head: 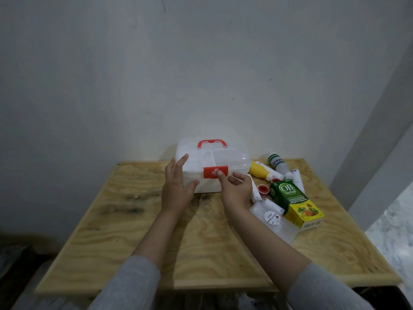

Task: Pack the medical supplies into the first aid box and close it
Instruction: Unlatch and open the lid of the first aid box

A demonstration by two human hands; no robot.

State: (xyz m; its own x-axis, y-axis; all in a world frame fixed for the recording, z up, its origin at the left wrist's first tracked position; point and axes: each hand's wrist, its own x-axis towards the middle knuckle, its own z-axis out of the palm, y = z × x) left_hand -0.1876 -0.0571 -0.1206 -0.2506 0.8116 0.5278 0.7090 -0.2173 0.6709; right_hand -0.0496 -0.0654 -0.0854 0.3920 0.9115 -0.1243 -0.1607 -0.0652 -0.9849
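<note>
Clearly the box (212, 166) is shut, standing at the far middle of the table (156, 231), with its red handle (212, 143) up and the red latch (215, 171) facing the person. None of the supplies look packed yet, so the step in hand is probably to undo the latch.

The left hand (177, 186) is spread loose against the box's left end, fingers touching the wall, thumb near the front, gripping nothing. The right hand (237, 186) holds nothing either; its forefinger rests on the latch's right part and the other fingers curl half in.

To do this well, brace the light plastic box firmly with the left hand so it does not slide toward the wall (201, 74). Then pull the latch from its lower edge and lift the lid by the front.

The supplies lie heaped just right of the box: a yellow tube (258, 172), a bottle (277, 163), a green carton (295, 202), red tape rolls (262, 189) and white packets (271, 218). The carton lies near the right edge. The lid should swing up toward the wall, which seems close. The near and left table is bare, good room for drawing the box nearer.
</note>
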